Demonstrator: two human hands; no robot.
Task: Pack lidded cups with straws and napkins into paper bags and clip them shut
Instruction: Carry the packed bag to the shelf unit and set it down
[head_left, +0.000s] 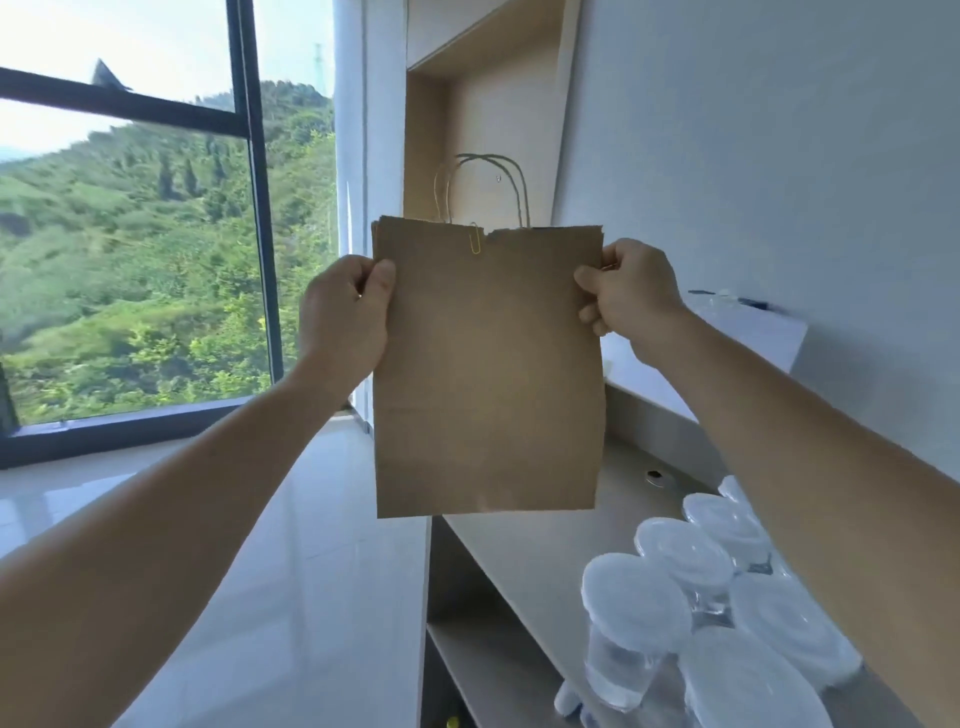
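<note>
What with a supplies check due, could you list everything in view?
paper bag: one, brown, flat, held up mid-frame
handles: two, brown loops, above the bag's top edge
paper clip: one, gold, on the bag's top edge, left of centre
lidded cups: at least five, clear, lower right on the counter
counter: one, pale grey, along the right wall
box: one, white, by the right wall
window: one, dark frame, left, green hillside outside
floor: glossy white, lower left
left hand: fingers grip the bag's left edge
right hand: fingers grip the bag's right edge
</note>
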